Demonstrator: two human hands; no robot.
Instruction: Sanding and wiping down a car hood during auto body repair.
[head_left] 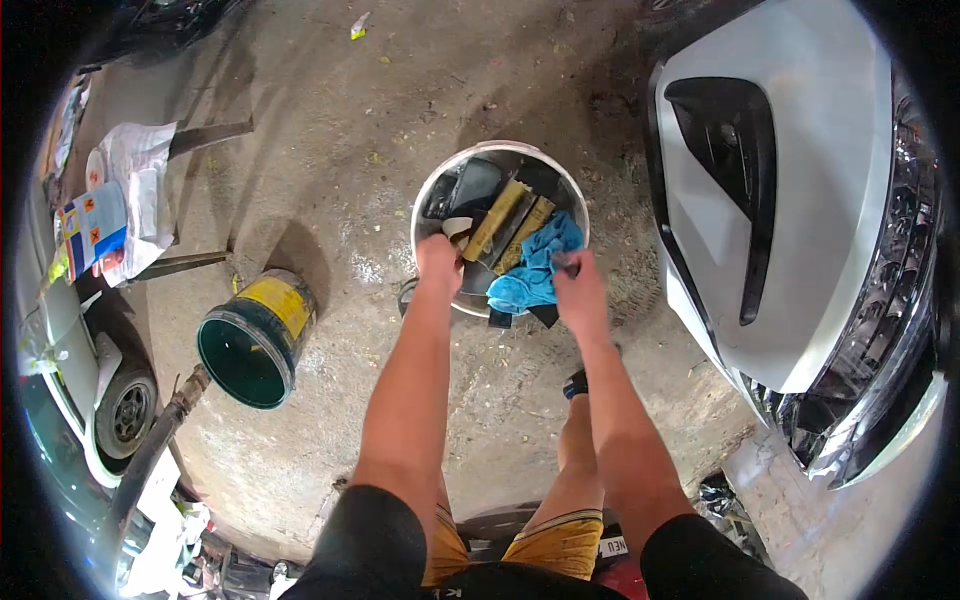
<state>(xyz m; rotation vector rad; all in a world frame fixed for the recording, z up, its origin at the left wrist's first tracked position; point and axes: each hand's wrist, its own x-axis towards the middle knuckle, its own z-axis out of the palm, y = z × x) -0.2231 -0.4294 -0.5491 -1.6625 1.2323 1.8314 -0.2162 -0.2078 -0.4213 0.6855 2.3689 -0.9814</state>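
Observation:
A round white bucket (497, 147) is in front of me, its mouth facing up. My left hand (440, 262) is closed at its left rim, the fingertips hidden. On the right rim, beside a crumpled blue cloth (524, 286), my right hand (580, 284) is also closed, its thumb over the inner side. Two long yellowish blocks (494, 222) lie slanted inside the bucket, with a dark strip between them. A dark grey rounded piece (478, 182) rests toward the far left of the bucket, and a small whitish piece (457, 228) is next to my left hand.
A dark green bucket with a yellow label (276, 303) lies tipped to the left. A light grey car bumper (800, 200) fills the right side. On the far left are a blue-and-white packet (93, 222), a car wheel (127, 414) and a slanting pole (160, 450). The concrete floor (330, 130) is stained.

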